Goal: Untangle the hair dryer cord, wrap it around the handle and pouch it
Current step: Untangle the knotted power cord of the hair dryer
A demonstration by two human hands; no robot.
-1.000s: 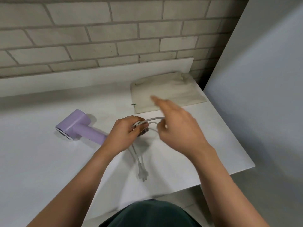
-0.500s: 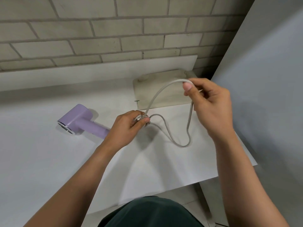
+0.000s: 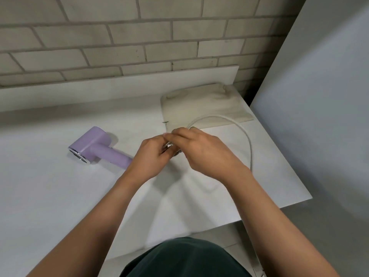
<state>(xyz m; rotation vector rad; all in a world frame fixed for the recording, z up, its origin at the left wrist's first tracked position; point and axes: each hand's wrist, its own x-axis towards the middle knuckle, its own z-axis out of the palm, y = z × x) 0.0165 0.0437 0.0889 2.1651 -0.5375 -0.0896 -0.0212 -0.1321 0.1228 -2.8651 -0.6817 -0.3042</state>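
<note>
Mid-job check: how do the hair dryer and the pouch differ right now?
The hair dryer is lilac and rigid with a shiny nozzle ring; the pouch is beige cloth, lying flat. The hair dryer lies left of the left hand; the pouch lies farther back, right, near the wall. A cord loop overlaps the pouch's near edge in view, not the hair dryer. Both rest on the white table; neither is held.

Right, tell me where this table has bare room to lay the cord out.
Widest bare patch of the table: near-left, between the hair dryer and the front edge. A second strip runs behind the dryer to the wall, left of the pouch. Crowded: the right side, where the left hand and right hand grip the cord before the pouch.
</note>
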